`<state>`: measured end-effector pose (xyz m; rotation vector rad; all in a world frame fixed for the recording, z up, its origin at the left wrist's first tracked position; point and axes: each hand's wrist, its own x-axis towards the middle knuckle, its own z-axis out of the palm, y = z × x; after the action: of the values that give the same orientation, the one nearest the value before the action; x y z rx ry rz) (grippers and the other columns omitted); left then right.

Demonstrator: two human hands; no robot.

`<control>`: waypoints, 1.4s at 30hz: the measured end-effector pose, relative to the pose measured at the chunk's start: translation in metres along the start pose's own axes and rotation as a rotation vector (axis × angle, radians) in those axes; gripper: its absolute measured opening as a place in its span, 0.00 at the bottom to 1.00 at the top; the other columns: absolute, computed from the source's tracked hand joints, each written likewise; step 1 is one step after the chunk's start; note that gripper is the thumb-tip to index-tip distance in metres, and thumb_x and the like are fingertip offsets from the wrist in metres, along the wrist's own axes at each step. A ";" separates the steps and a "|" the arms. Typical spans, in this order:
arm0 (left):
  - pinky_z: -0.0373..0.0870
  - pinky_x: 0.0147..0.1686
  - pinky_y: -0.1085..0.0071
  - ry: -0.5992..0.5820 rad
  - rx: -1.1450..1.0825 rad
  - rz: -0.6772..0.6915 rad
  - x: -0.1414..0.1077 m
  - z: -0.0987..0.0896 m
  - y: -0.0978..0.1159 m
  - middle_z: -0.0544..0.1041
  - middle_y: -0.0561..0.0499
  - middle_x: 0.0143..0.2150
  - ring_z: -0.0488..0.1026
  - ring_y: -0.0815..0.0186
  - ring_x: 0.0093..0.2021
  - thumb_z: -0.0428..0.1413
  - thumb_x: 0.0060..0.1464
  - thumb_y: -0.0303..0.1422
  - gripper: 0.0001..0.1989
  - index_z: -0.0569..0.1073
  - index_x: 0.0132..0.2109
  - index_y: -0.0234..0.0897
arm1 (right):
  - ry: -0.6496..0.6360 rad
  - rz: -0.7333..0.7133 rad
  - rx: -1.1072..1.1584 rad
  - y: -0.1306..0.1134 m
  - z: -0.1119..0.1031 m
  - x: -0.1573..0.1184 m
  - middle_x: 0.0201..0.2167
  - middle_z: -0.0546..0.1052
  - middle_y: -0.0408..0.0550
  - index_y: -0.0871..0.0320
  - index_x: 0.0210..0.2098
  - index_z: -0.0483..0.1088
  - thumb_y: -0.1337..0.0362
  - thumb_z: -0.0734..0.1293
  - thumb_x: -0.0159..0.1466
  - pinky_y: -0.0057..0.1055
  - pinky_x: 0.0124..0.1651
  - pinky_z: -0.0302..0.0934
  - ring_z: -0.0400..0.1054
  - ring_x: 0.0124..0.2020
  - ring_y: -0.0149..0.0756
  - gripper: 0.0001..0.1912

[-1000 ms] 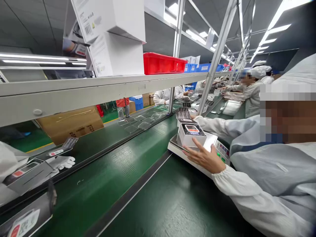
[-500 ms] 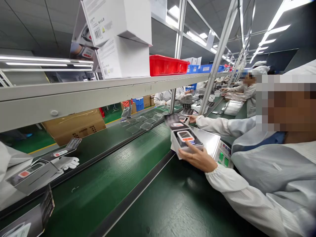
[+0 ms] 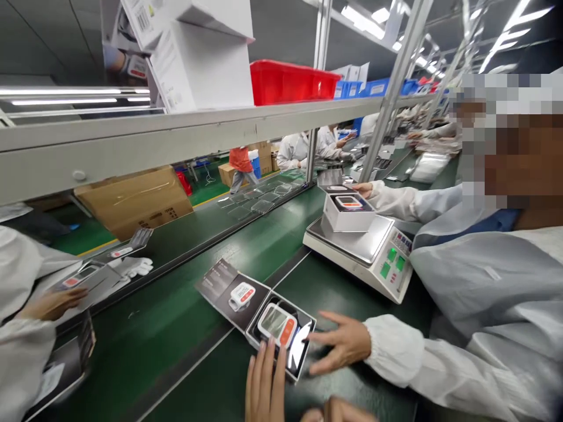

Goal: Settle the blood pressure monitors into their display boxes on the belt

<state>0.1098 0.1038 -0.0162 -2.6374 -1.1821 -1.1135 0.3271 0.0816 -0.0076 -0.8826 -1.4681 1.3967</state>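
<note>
An open carton (image 3: 253,333) lies tilted across the edge strip between the green belt and the dark worktop, lid folded back to the left. Inside sits a white blood pressure monitor (image 3: 277,325) with a grey screen and orange buttons. My left hand (image 3: 266,381) reaches up from the bottom edge, fingers stretched out at the carton's near side; whether they press on it is unclear. Only a small part of my right hand (image 3: 341,409) shows at the bottom edge, its fingers mostly cut off. A co-worker's hand (image 3: 345,343), fingers spread, is beside the carton's right side.
A weighing scale (image 3: 352,258) bears another open monitor box (image 3: 347,217), near the co-worker's other hand. At the left, another person's hand (image 3: 57,302) is at an open box. Overhead, a shelf (image 3: 176,135) carries white boxes and a red bin (image 3: 290,82).
The co-worker has brought an open carton from near the scale down in front of me and released it. My hands have come into view at the bottom. The view has shifted.
</note>
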 end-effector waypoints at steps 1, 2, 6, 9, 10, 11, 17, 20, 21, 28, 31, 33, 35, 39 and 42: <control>0.75 0.63 0.51 -0.067 0.002 0.033 0.007 0.001 0.005 0.69 0.42 0.70 0.69 0.49 0.68 0.59 0.61 0.46 0.42 0.54 0.75 0.38 | 0.027 -0.002 0.031 -0.006 0.010 -0.019 0.23 0.63 0.40 0.51 0.25 0.61 0.28 0.71 0.53 0.30 0.23 0.58 0.59 0.24 0.33 0.33; 0.75 0.63 0.51 -0.116 -0.011 0.064 0.014 0.002 0.010 0.68 0.43 0.70 0.69 0.49 0.68 0.58 0.62 0.46 0.40 0.55 0.74 0.37 | 0.081 -0.012 0.063 -0.013 0.018 -0.038 0.25 0.62 0.39 0.52 0.27 0.60 0.29 0.69 0.56 0.29 0.24 0.56 0.57 0.24 0.31 0.33; 0.71 0.67 0.48 -0.194 -0.043 0.031 0.033 -0.001 0.015 0.69 0.48 0.70 0.67 0.54 0.69 0.52 0.66 0.31 0.25 0.65 0.68 0.41 | 0.480 0.032 -0.117 -0.048 0.018 -0.073 0.28 0.64 0.41 0.53 0.30 0.64 0.40 0.70 0.64 0.28 0.29 0.58 0.60 0.28 0.33 0.24; 0.65 0.71 0.48 -0.290 -0.093 0.007 0.031 -0.012 0.002 0.69 0.49 0.70 0.62 0.57 0.72 0.50 0.66 0.27 0.23 0.66 0.66 0.41 | 0.521 0.052 -0.412 -0.061 0.000 -0.056 0.30 0.67 0.42 0.53 0.30 0.66 0.46 0.70 0.66 0.29 0.28 0.58 0.61 0.26 0.32 0.20; 0.63 0.72 0.48 -0.322 -0.120 0.003 0.029 -0.017 -0.004 0.68 0.49 0.71 0.61 0.58 0.73 0.50 0.66 0.27 0.23 0.65 0.66 0.42 | 0.507 0.042 -0.500 -0.062 -0.004 -0.047 0.31 0.68 0.42 0.52 0.30 0.66 0.47 0.70 0.67 0.30 0.29 0.59 0.61 0.25 0.32 0.19; 0.61 0.73 0.47 -0.352 -0.152 0.005 0.027 -0.023 -0.009 0.68 0.50 0.71 0.60 0.59 0.73 0.50 0.67 0.29 0.23 0.65 0.67 0.43 | 0.470 0.027 -0.576 -0.062 -0.005 -0.038 0.32 0.70 0.42 0.52 0.31 0.67 0.48 0.70 0.68 0.31 0.30 0.60 0.62 0.26 0.33 0.17; 0.59 0.73 0.46 -0.331 -0.295 -0.016 0.025 -0.025 -0.021 0.74 0.45 0.66 0.65 0.54 0.71 0.63 0.57 0.52 0.30 0.71 0.61 0.43 | 0.213 -0.096 -0.891 -0.054 0.006 0.005 0.34 0.73 0.43 0.52 0.36 0.66 0.51 0.64 0.73 0.32 0.35 0.63 0.70 0.32 0.36 0.13; 0.61 0.72 0.48 -0.208 -0.294 -0.074 0.023 -0.014 -0.015 0.78 0.47 0.61 0.70 0.57 0.67 0.59 0.65 0.44 0.17 0.74 0.56 0.42 | 0.241 -0.152 -1.027 -0.053 0.011 0.012 0.33 0.74 0.43 0.52 0.36 0.65 0.52 0.62 0.74 0.33 0.35 0.63 0.71 0.31 0.36 0.14; 0.61 0.72 0.48 -0.182 -0.293 -0.088 0.022 -0.011 -0.013 0.79 0.48 0.61 0.71 0.59 0.66 0.57 0.67 0.40 0.14 0.74 0.56 0.42 | 0.281 -0.165 -1.049 -0.053 0.013 0.012 0.33 0.74 0.43 0.52 0.36 0.65 0.52 0.62 0.75 0.32 0.35 0.63 0.71 0.31 0.36 0.13; 0.62 0.71 0.51 -0.116 -0.261 -0.098 0.007 -0.023 -0.019 0.78 0.50 0.61 0.71 0.62 0.66 0.54 0.68 0.34 0.19 0.67 0.64 0.43 | 0.289 -0.265 -0.946 -0.029 0.051 -0.009 0.40 0.77 0.44 0.47 0.54 0.71 0.57 0.65 0.74 0.30 0.39 0.69 0.76 0.35 0.35 0.11; 0.63 0.71 0.53 -0.109 -0.198 -0.112 -0.007 -0.039 -0.033 0.77 0.49 0.63 0.71 0.63 0.66 0.54 0.68 0.34 0.24 0.62 0.69 0.42 | 0.078 -0.040 -0.903 -0.015 0.077 -0.007 0.41 0.79 0.42 0.41 0.68 0.60 0.55 0.64 0.74 0.33 0.41 0.72 0.79 0.36 0.37 0.25; 0.62 0.72 0.55 -0.121 -0.110 -0.082 -0.020 -0.055 -0.047 0.77 0.51 0.64 0.70 0.64 0.67 0.55 0.68 0.36 0.25 0.62 0.69 0.43 | 0.073 0.107 -0.819 -0.015 0.093 -0.007 0.40 0.78 0.41 0.43 0.73 0.50 0.54 0.64 0.73 0.32 0.38 0.72 0.79 0.34 0.37 0.32; 0.62 0.72 0.56 -0.127 0.039 -0.014 -0.039 -0.077 -0.064 0.77 0.53 0.64 0.69 0.64 0.68 0.55 0.68 0.36 0.23 0.65 0.67 0.46 | 0.080 0.171 -0.753 -0.019 0.107 -0.012 0.39 0.76 0.41 0.45 0.72 0.48 0.51 0.64 0.73 0.31 0.36 0.71 0.77 0.30 0.35 0.33; 0.57 0.74 0.56 -0.150 0.251 -0.020 -0.081 -0.127 -0.084 0.74 0.49 0.66 0.58 0.61 0.74 0.54 0.68 0.31 0.25 0.63 0.70 0.41 | -0.067 0.100 -0.803 -0.020 0.135 -0.034 0.35 0.74 0.40 0.49 0.49 0.64 0.47 0.61 0.74 0.30 0.33 0.69 0.75 0.28 0.34 0.15; 0.51 0.76 0.55 -0.135 0.317 -0.120 -0.102 -0.145 -0.069 0.70 0.42 0.69 0.44 0.60 0.78 0.52 0.68 0.26 0.29 0.57 0.73 0.35 | -0.125 -0.061 -1.017 -0.008 0.158 -0.048 0.33 0.72 0.42 0.51 0.37 0.61 0.49 0.53 0.77 0.32 0.25 0.64 0.73 0.24 0.36 0.17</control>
<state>-0.0686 0.0423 0.0107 -2.4554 -1.4239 -0.6984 0.1964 -0.0189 0.0003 -1.3383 -2.3191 0.5916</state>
